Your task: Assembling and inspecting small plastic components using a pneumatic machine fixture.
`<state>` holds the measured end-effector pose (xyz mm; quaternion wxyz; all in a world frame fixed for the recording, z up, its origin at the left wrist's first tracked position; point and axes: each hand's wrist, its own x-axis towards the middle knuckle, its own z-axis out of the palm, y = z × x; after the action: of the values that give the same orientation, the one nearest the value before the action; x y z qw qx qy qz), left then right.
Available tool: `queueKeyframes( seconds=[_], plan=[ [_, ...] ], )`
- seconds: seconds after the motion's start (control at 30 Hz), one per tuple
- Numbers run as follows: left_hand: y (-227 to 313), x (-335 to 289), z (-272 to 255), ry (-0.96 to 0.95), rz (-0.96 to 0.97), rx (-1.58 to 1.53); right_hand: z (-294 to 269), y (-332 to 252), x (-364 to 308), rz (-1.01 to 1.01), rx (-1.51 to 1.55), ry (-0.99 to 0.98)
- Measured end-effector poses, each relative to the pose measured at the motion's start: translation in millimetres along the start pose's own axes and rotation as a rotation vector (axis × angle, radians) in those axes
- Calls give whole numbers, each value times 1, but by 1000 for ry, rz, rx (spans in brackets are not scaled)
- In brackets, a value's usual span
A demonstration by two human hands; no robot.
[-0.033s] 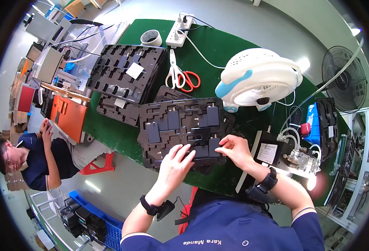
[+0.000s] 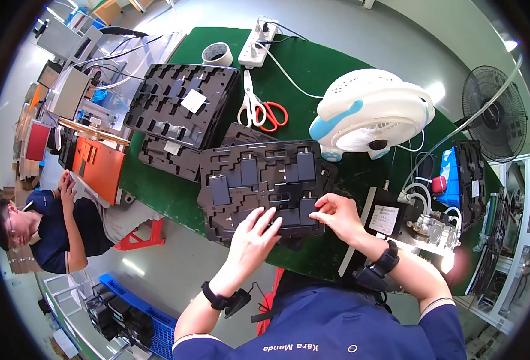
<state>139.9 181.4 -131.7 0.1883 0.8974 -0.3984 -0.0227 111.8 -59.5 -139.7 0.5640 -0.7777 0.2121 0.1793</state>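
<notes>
On the green table (image 2: 313,66), a black moulded tray (image 2: 270,195) lies with the left hand (image 2: 250,245) spread loosely over its near edge and the right hand (image 2: 340,219) narrowed, thumb to forefinger, at a dark block (image 2: 307,212) near the tray's right near corner, though whether they pinch it I cannot tell. A sideways nudge from those fingertips might unseat the block, or a press from the left hand might shift the tray. The block looks flat-faced, rectangular and blue-black, like the other blocks (image 2: 220,190)
</notes>
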Motion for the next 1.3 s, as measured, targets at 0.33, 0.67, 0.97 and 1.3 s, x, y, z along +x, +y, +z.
queueKeyframes(
  seconds=[0.33, 0.67, 0.97, 1.3],
  plan=[
    [5, -25, -2, -111, 31, -4, -16, -5, -25, -599, -701, -197],
    [-19, 26, -20, 243, -72, -26, -4, -17, -4, -678, -734, 35],
    [-14, 99, 17, 83, -37, 146, 20, -13, 12, -522, -988, 121],
    [-32, 77, 7, 2, -29, 337, 21, -13, 9, -441, -1013, 93]
  ],
)
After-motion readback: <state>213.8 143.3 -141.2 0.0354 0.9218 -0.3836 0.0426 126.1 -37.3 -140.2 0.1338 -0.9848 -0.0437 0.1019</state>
